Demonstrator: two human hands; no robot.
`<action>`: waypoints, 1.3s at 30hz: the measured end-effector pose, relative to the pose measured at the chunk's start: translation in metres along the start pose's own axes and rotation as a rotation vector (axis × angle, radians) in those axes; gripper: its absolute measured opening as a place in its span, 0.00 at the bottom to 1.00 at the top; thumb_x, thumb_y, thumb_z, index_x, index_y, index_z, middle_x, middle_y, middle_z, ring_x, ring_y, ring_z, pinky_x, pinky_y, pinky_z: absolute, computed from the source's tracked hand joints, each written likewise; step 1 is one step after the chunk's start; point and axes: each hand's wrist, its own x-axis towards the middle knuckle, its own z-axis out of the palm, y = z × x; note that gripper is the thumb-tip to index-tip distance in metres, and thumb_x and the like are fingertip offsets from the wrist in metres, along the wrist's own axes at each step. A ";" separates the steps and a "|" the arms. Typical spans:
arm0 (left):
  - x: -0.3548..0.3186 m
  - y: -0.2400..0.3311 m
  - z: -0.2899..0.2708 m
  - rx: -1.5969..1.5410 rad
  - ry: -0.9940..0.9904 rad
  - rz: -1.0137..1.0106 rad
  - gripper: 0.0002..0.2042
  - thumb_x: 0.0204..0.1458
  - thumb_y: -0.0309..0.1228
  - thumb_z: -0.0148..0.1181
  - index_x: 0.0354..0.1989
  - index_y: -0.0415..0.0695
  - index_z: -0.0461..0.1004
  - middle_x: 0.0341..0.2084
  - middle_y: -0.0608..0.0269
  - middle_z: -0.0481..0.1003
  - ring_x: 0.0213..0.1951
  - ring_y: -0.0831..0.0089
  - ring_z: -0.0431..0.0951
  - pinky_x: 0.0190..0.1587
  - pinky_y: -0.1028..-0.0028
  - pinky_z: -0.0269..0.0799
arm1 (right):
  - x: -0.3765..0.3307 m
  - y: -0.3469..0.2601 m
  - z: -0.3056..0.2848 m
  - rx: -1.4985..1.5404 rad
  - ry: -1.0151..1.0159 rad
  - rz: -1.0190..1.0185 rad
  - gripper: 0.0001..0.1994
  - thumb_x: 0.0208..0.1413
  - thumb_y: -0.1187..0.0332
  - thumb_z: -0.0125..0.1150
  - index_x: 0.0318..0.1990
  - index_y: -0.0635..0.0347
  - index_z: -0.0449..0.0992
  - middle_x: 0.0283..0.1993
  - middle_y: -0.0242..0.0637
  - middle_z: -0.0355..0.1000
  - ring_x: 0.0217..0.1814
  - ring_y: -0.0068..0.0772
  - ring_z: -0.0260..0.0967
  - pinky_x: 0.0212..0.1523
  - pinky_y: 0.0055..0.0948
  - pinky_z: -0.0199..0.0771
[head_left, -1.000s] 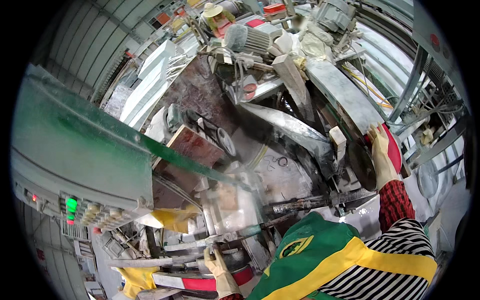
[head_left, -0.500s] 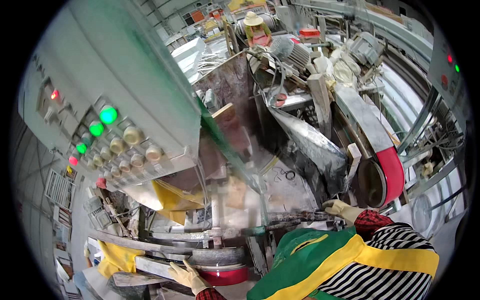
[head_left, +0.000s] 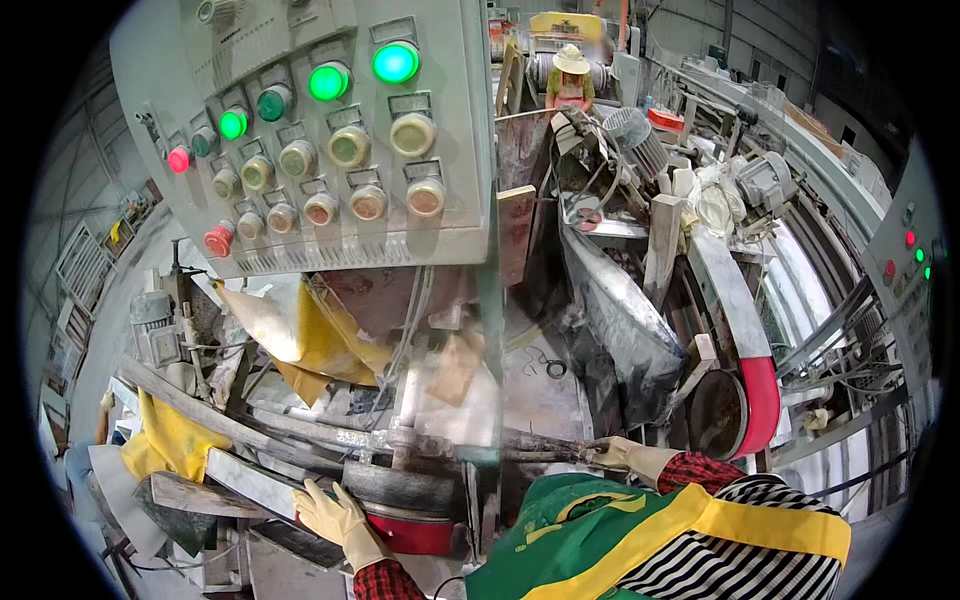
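Red-and-white band (head_left: 412, 533) crosses the frame's lower left, the left hand (head_left: 335, 518) over it, fingers spread; at lower centre the right hand (head_left: 638, 460) is at a dark bar (head_left: 548, 448), but I can't tell its fingers' state.

Control panel (head_left: 322, 152) beyond left hand (head_left: 338, 518)

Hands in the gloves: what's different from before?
The right hand left the red band and came back leftward to the dirty bar; touching is unclear. The left hand moved left of the lower wheel. The red band stayed put.
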 end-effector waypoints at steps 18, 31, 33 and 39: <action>0.076 -0.042 0.009 0.096 -0.225 -0.206 0.38 0.54 0.56 0.61 0.69 0.48 0.61 0.66 0.40 0.61 0.67 0.45 0.60 0.66 0.53 0.58 | -0.066 0.124 0.014 0.065 0.218 0.090 0.24 0.55 0.59 0.59 0.59 0.56 0.77 0.40 0.38 0.81 0.37 0.27 0.78 0.39 0.27 0.80; 0.053 -0.045 0.018 0.072 -0.090 0.021 0.31 0.60 0.51 0.56 0.65 0.45 0.64 0.64 0.37 0.63 0.66 0.41 0.60 0.65 0.47 0.56 | -0.059 0.030 0.007 0.304 0.128 0.295 0.26 0.53 0.53 0.58 0.60 0.48 0.76 0.48 0.45 0.80 0.46 0.39 0.80 0.51 0.35 0.79; 0.049 -0.047 0.015 0.092 -0.105 0.028 0.31 0.60 0.52 0.56 0.66 0.46 0.64 0.64 0.37 0.62 0.66 0.41 0.59 0.66 0.47 0.55 | -0.052 0.027 0.006 0.398 0.125 0.294 0.24 0.56 0.65 0.58 0.61 0.53 0.75 0.45 0.40 0.81 0.40 0.29 0.76 0.45 0.29 0.77; 0.046 -0.032 0.009 0.114 -0.160 -0.012 0.31 0.61 0.51 0.54 0.67 0.45 0.63 0.67 0.41 0.60 0.69 0.44 0.57 0.67 0.48 0.54 | -0.052 0.055 0.028 0.141 0.141 0.175 0.24 0.56 0.58 0.57 0.61 0.45 0.75 0.41 0.41 0.81 0.40 0.35 0.78 0.45 0.33 0.78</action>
